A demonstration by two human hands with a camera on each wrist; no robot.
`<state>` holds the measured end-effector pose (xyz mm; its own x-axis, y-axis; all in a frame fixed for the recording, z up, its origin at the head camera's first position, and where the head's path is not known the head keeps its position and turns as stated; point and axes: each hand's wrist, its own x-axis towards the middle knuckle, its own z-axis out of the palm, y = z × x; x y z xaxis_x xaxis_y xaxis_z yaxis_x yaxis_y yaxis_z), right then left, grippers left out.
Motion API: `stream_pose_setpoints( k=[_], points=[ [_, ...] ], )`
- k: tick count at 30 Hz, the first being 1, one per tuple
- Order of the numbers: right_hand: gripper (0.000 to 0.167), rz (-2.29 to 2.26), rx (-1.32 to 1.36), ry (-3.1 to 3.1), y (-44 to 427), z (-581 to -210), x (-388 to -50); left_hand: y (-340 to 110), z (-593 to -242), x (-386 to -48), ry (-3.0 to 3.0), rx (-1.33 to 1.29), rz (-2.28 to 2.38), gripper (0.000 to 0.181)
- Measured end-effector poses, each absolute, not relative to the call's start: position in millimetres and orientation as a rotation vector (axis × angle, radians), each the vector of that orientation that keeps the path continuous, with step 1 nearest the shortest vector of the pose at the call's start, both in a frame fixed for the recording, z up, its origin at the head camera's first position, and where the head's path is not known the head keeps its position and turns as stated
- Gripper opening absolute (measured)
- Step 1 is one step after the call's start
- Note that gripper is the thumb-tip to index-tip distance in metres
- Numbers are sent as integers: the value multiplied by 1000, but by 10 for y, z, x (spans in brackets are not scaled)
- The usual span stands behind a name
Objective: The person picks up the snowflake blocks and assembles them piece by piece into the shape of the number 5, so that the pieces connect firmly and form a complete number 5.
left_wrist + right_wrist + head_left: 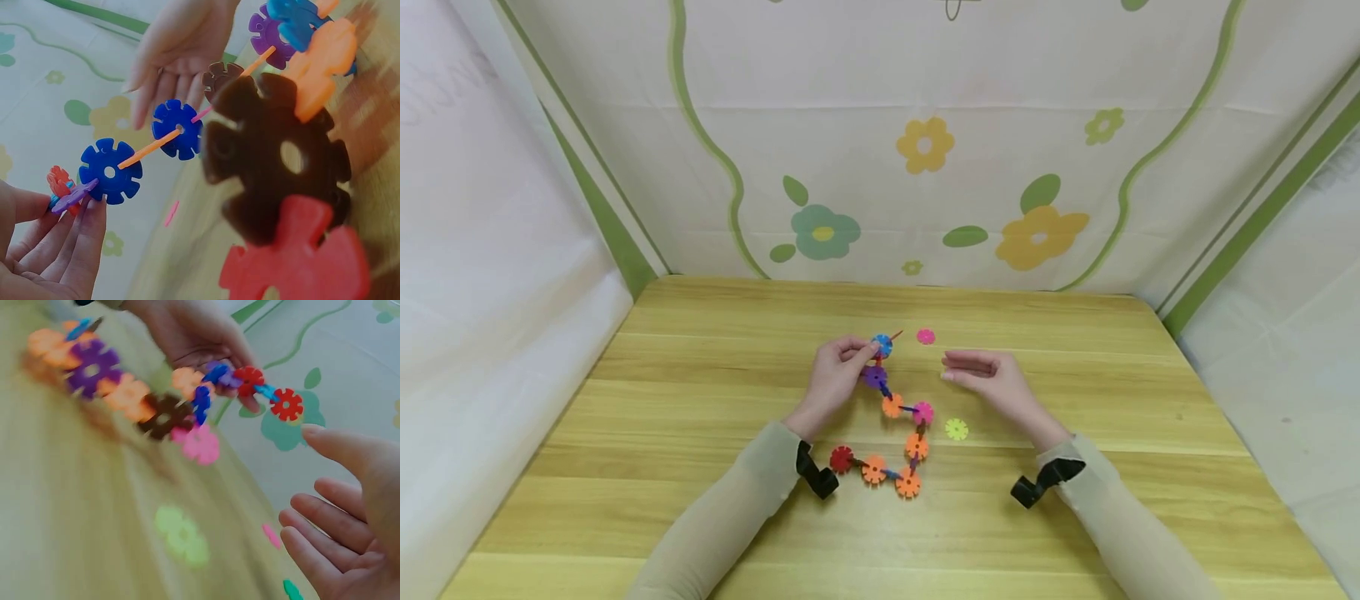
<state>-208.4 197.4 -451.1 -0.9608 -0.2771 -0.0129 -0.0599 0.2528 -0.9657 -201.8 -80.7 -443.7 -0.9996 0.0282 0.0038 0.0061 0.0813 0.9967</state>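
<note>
A chain of notched plastic linking discs (908,482) zigzags across the table, in orange, purple, blue, brown, pink and red. My left hand (838,371) pinches it near its far end, beside a blue disc (882,346) and a red disc (287,404). In the left wrist view its thumb and fingers grip a purple disc (75,197) next to a blue one. To the right of the chain, my right hand (996,383) hovers with loosely extended fingers and holds nothing. The right wrist view shows a gap between its thumb and the red end disc.
A loose pink disc (926,337) lies beyond the hands, and a loose yellow disc (957,429) lies right of the chain. A green piece (292,590) shows beneath my right hand. Fabric walls (850,83) border the wooden table (625,433).
</note>
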Motion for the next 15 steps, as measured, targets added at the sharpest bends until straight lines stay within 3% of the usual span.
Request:
stream_pose_setpoints(
  k=[15],
  points=[
    [50, -1476, -521, 2460, 2192, -4672, -1633, -818, -4472, -2032, 2284, 20, 2124, 22]
  ],
)
